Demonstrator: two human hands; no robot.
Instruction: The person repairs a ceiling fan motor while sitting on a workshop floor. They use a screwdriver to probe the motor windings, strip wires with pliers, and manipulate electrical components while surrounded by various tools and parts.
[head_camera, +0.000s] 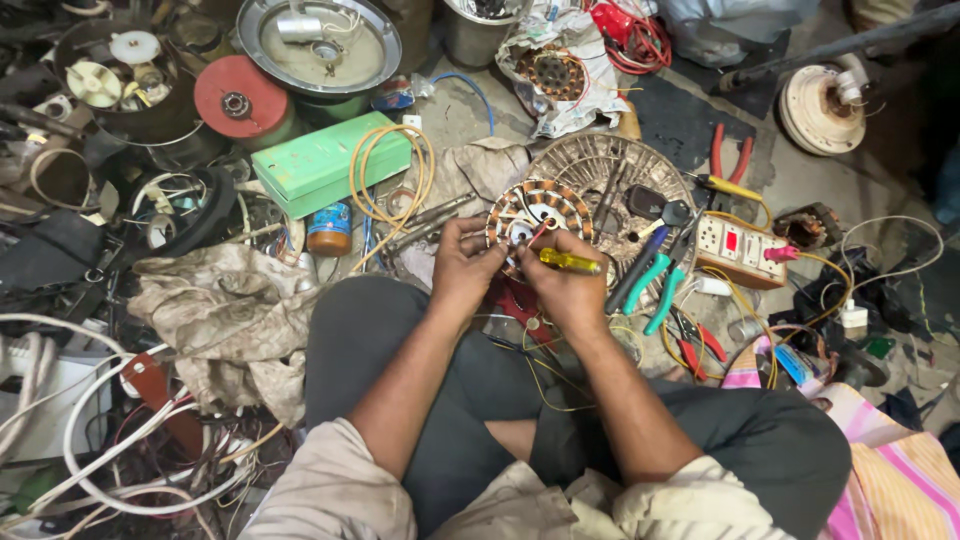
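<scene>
The bare grey floor (790, 175) carries everything here. On it lie a green box (325, 162) with a loop of yellow wire (392, 172) beside it, a crumpled cloth (225, 315), a white switch-and-socket board (740, 252), red-handled pliers (730, 152) and teal-handled pliers (658, 285). To the left, white cables (110, 440) sprawl over it, and a round wire guard (600, 170) lies flat near the middle.

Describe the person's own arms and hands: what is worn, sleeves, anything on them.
Both forearms are bare. The left hand and right hand wear no gloves; no ring or watch shows. Light beige sleeves are rolled up at the elbows, creased and loose.
</scene>
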